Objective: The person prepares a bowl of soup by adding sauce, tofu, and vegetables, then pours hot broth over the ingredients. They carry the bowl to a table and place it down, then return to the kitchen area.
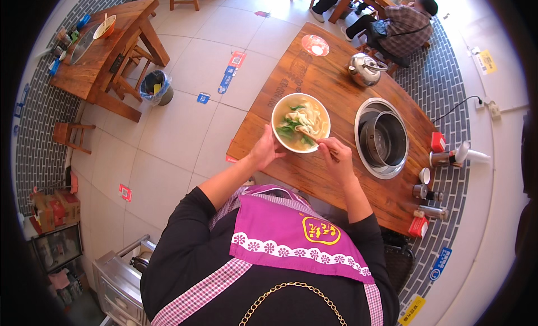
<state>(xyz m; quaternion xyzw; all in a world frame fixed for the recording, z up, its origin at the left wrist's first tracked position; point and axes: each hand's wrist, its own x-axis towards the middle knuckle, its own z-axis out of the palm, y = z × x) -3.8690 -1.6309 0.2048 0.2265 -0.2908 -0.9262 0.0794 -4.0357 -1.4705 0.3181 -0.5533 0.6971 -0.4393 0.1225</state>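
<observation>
A white bowl (301, 123) of broth, pale noodles or dumpling wrappers (309, 115) and green leafy vegetables (286, 126) is before me. I cannot tell whether its base rests on the wooden table (378, 195) or is slightly raised. My left hand (267, 149) steadies the bowl's near left side, thumb by the rim and other fingers lower down, partly hidden. Wooden chopsticks (310, 136) are gripped in my right hand (339, 158) over the bowl's near right rim. Their tips reach into the food.
Right of the bowl, a metal pot (384, 139) sits in a round table recess. A steel kettle (365, 70) stands farther back. Small containers (420, 191) line the wall edge. A person (403, 29) sits beyond the table. A lined bin (156, 88) stands leftward on the floor.
</observation>
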